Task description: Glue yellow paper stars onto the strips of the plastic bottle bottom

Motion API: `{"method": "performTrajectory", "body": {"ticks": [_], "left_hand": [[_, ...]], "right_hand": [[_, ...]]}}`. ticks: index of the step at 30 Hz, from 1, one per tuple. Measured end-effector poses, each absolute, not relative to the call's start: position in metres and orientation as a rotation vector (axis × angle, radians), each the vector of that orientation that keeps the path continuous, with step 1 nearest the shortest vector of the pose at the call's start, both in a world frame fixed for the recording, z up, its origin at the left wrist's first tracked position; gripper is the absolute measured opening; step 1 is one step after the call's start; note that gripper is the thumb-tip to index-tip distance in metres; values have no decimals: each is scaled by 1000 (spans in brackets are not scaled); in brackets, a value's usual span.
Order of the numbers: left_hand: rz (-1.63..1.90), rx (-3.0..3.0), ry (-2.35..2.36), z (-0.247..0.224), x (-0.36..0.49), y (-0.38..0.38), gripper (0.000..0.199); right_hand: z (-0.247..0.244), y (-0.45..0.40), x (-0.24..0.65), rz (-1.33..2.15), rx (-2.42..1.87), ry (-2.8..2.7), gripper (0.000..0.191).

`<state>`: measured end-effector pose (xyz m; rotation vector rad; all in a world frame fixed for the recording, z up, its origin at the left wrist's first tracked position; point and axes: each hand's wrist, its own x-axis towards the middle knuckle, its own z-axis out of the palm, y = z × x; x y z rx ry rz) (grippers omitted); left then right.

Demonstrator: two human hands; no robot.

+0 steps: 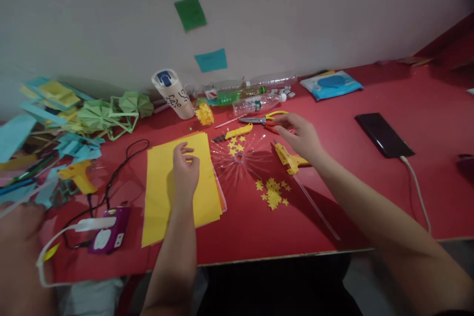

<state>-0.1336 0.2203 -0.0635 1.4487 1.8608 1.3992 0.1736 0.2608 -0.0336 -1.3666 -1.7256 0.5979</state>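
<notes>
My left hand (186,170) hovers over or rests on a stack of yellow paper sheets (159,192), its fingers loosely curled with nothing in them. My right hand (301,136) is at the yellow and red handles of the scissors (255,120), fingers and thumb about them; the grip is partly hidden. Below that hand lies a yellow glue gun (287,159) with a long clear glue stick (316,210). A clear plastic bottle piece cut into spread strips (239,158) lies between my hands, with several yellow stars (232,150) near its centre. More yellow stars (273,192) are heaped nearer me. A yellow utility knife (239,132) lies behind.
Plastic bottles (259,103), a tumbler (173,94) and a wipes pack (331,84) line the wall. Folded paper crafts (99,113), another glue gun (79,177) and a purple power box (110,231) are left, near another person's arm (22,256). A phone (384,134) charges right.
</notes>
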Motion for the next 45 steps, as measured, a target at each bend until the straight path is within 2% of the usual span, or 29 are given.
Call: {"method": "performTrajectory", "body": {"ticks": [3, 10, 13, 17, 19, 23, 28, 36, 45], "left_hand": [[1622, 1463, 1798, -56, -129, 216, 13], [1670, 2189, 1293, -40, -88, 187, 28], [1401, 2521, 980, -34, -68, 171, 29], [736, 2836, 783, -37, -46, 158, 33], [493, 2865, 724, -44, -39, 155, 33], [374, 2846, 587, -62, -29, 152, 32], [229, 2857, 537, -80, -19, 147, 37], [397, 2894, 739, -93, -25, 142, 31], [714, 2742, 873, -91, -30, 145, 27]], "right_hand": [[-41, 241, 184, 515, -1345, -1671, 16], [-71, 213, 195, 362, -1310, -1874, 22], [-69, 210, 196, 443, -1255, -2019, 20], [-53, 202, 191, 698, -1116, -2341, 11], [-44, 196, 187, 845, -1124, -2539, 12], [-33, 192, 180, 926, -1247, -2691, 21], [-28, 191, 186, 833, -1341, -2756, 18], [-44, 181, 189, 488, -1469, -2786, 17], [-54, 188, 187, 343, -1444, -2846, 9]]}}
